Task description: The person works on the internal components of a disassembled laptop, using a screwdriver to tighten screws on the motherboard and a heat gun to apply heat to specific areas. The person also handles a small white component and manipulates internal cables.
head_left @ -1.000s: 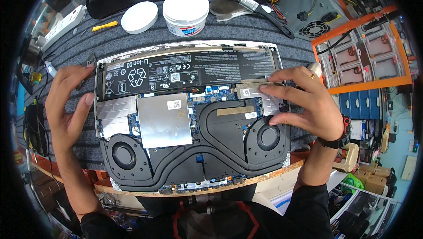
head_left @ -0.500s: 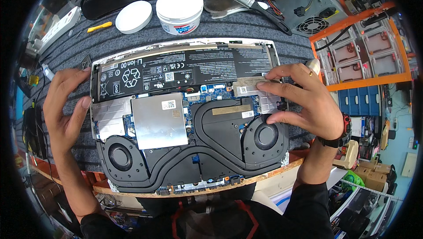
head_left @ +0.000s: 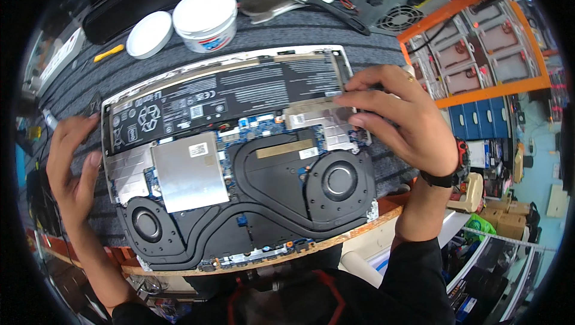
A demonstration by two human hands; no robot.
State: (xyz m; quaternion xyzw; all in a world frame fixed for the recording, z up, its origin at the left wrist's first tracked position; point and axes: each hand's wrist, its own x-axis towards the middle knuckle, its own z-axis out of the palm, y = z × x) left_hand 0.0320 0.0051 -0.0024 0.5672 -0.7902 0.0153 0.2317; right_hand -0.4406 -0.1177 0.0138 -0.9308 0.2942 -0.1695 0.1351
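Observation:
An opened laptop base (head_left: 257,229) lies in front of me, its insides facing up. Across its far side runs a black battery (head_left: 251,94); two fans and dark heat pipes fill the near side. My right hand (head_left: 404,118) has its thumb and fingers closed at the right end of a silver metal strip (head_left: 308,118), above a ridged silver plate (head_left: 338,136). Part of the strip is covered by the fingers. At the left edge my left hand (head_left: 75,169) is open, thumb and index finger apart, their tips close by the frame; contact is unclear.
Behind the laptop stand a white tub (head_left: 205,19), its round white lid (head_left: 150,34), a yellow tool (head_left: 108,53) and a brush (head_left: 326,6). A power supply unit (head_left: 389,1) and an orange-framed rack (head_left: 479,49) are at the far right. The wooden table edge (head_left: 335,241) runs close to me.
The view has shifted, so the laptop and bench items appear farther left and tilted. My right thumb has gone from beside the right fan up to the strip's end.

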